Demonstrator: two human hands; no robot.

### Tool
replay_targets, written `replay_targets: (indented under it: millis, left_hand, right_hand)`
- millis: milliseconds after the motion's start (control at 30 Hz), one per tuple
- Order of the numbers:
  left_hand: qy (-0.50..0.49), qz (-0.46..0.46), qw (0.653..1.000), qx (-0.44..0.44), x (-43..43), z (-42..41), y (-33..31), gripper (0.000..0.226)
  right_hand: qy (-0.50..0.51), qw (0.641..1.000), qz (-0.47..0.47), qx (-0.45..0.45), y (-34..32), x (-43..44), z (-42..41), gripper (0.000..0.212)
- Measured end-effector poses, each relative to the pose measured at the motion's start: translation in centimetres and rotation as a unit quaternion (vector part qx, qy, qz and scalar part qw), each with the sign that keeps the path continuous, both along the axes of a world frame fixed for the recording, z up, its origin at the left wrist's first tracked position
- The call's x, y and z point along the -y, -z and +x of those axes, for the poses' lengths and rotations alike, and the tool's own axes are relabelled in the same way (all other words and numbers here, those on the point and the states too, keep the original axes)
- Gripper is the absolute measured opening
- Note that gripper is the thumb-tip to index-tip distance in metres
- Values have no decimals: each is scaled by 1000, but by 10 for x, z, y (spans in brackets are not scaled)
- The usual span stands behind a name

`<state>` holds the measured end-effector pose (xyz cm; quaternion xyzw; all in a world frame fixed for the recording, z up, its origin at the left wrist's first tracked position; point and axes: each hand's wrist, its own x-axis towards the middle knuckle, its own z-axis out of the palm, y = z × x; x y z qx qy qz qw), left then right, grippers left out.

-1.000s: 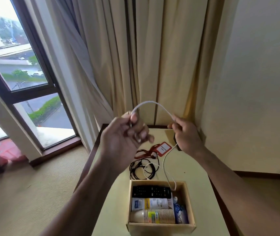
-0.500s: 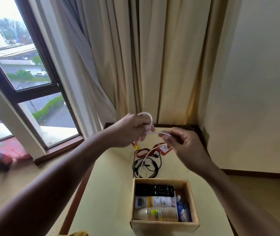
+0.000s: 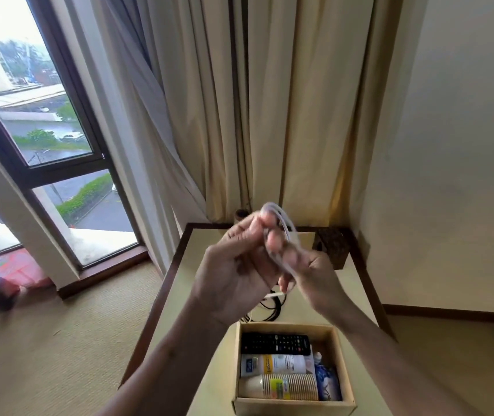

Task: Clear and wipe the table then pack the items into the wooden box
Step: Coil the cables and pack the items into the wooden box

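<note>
Wooden open-topped box (image 3: pixel 341 355), nearest on the pale bench (image 3: pixel 209 295), already holds a black remote, so the left hand (image 3: pixel 233 274) and right hand (image 3: pixel 314 274), raised just beyond it, both pinch the thin white cable (image 3: pixel 281 214), likely coiling it small enough to fit.

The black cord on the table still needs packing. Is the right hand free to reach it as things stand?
Probably not yet. The right hand and left hand are both busy coiling the white cable above the table. The black cord lies just below them, so once the cable is put down, nothing blocks it.
</note>
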<state>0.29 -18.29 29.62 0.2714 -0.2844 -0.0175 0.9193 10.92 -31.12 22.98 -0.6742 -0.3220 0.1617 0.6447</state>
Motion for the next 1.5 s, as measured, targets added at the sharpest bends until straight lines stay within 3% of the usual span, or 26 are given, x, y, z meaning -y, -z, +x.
replay_targets:
  millis: [67,133,167,233,300,333,367,400,533,600,667,733,833,900,967,1000,1067,1133,1167,1200,1233,1300,1400,1500]
  left_hand:
    - [-71,1,997,-15,2,6,-14,20]
    - [-218,105,970,-20,-2,13,-26,23]
    - [-325,214,921,-8,-6,17,-30,23]
    - [-499,466,730,32,-19,24,-34,20]
    - [-509,637,576,60,-38,27,-33,18]
    - [-483,699,521,83,-47,28,-32,18]
    - [-457,737,488,95,-55,27,-30,20]
    - [-427,750,499,79,-62,26,-29,22]
    - [-200,661,722,-28,-75,11,-34,34]
    - [-85,590,803,-30,-79,5,-29,34]
    - [-27,483,874,-43,-73,1,-21,31]
    - [3,356,933,-59,-56,-5,-15,26]
    - [-1,161,986,-44,-23,-11,-11,23]
    - [-80,104,990,-42,-5,-10,-12,23]
    - [-208,162,964,-37,1,-4,-17,21]
    - [-300,244,922,-26,-1,0,-18,21]
    - [-455,446,770,4,-10,11,-15,18]
    - [-493,599,631,15,-20,18,-10,18]
    - [-477,657,583,21,-25,20,-7,20]
    - [-446,700,558,20,-30,21,-4,22]
    - [-406,725,557,10,-35,22,-1,23]
    - [-328,736,592,-20,-42,20,5,26]
    - [-210,678,702,-48,-47,14,7,32]
    - [-110,563,816,-78,-50,8,9,41]
  right_hand:
    - [-53,997,-48,23,6,-7,-9,21]
    - [-78,994,-68,40,5,-15,-21,22]
    - [-85,993,-70,43,3,-17,-25,22]
    - [-81,993,-71,52,-6,-16,-29,20]
    - [-44,995,-61,70,-16,-11,-29,10]
    - [-13,994,-50,93,-20,-8,-26,18]
    - [14,992,-33,122,-24,-3,-22,26]
    - [31,988,-9,151,-29,0,-18,30]
    - [74,949,48,304,-50,12,-4,27]
    - [86,934,56,341,-58,14,0,25]
    - [84,942,67,318,-62,13,3,24]
    - [70,968,79,227,-59,9,3,25]
    - [59,991,50,111,-44,3,-3,23]
    - [47,995,-3,84,-32,0,-9,26]
    - [12,996,-45,82,-21,2,-15,19]
    - [-9,994,-63,89,-17,5,-19,17]
    - [-31,988,-96,117,-9,12,-24,26]
    - [-25,982,-108,152,-6,19,-24,34]
    - [-14,979,-107,175,-9,23,-23,35]
    - [-2,975,-99,198,-12,26,-21,35]
    - [8,972,-88,217,-17,30,-19,34]
    - [15,965,-60,255,-26,36,-13,30]
    - [23,943,-8,333,-38,40,-4,21]
    - [78,925,32,372,-44,38,4,18]
